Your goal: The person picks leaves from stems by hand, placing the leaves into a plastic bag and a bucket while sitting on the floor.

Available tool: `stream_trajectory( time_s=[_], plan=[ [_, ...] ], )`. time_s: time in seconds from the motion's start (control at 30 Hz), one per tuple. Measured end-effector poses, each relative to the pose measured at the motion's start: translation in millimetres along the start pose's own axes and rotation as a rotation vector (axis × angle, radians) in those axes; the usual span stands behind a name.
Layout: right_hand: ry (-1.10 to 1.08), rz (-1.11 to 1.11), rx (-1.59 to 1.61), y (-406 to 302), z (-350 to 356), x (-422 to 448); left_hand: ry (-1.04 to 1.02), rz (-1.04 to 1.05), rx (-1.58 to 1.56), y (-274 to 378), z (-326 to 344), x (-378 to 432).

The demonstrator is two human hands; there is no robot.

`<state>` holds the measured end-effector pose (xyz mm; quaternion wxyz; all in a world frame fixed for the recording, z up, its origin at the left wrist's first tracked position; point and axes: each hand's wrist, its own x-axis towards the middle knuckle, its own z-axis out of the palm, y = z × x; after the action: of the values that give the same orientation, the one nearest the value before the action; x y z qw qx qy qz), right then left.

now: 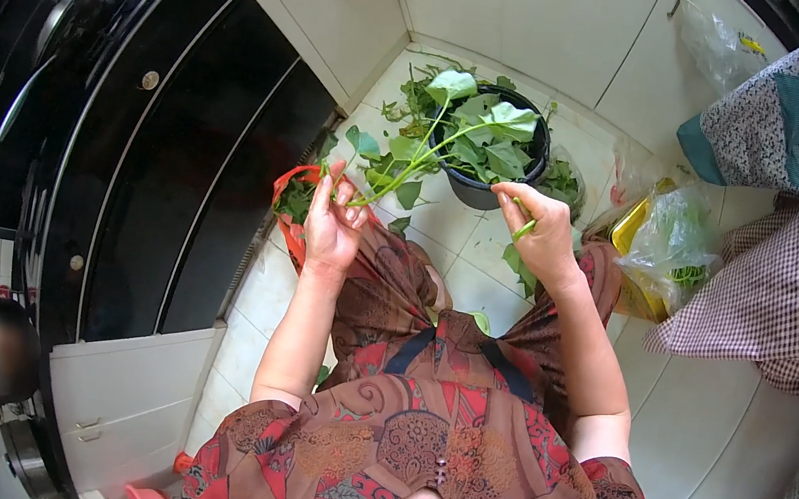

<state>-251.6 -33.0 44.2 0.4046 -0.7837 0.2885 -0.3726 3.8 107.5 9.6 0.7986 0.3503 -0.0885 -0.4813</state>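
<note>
My left hand [336, 222] holds the lower ends of long green leafy stems [423, 154], just above a red plastic bag [284, 181] with dark green leaves in it. The stems slant up to the right, and their broad leaves hang over a black bucket [479, 192] filled with leaves. My right hand [540, 230] is at the bucket's near right side, its fingers closed around a short piece of green stem [524, 230]. Below that hand a leafy piece [517, 267] hangs near my knee; whether it is held cannot be told.
Leafy cuttings [419, 97] lie on the tiled floor behind the bucket. To the right stand a clear plastic bag with greens [674, 233] and a yellow bag [640, 290]. Checked cloth [749, 295] hangs at the right. Black cabinet fronts [180, 130] line the left, white cabinets [543, 18] the back.
</note>
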Motion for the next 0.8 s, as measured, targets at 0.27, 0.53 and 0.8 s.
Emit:
stream_trajectory(
  time_s=[0.27,0.53,0.8],
  plan=[
    [-0.19,-0.492,-0.672,-30,12,28,0.018,0.027,0.175,5,9,-9],
    [-0.517,-0.488,-0.756,-16,34,22,-0.036,0.126,0.275,14,11,-12],
    [-0.586,-0.418,-0.559,-5,63,-10,0.02,0.134,0.36,9,3,-18]
  ],
)
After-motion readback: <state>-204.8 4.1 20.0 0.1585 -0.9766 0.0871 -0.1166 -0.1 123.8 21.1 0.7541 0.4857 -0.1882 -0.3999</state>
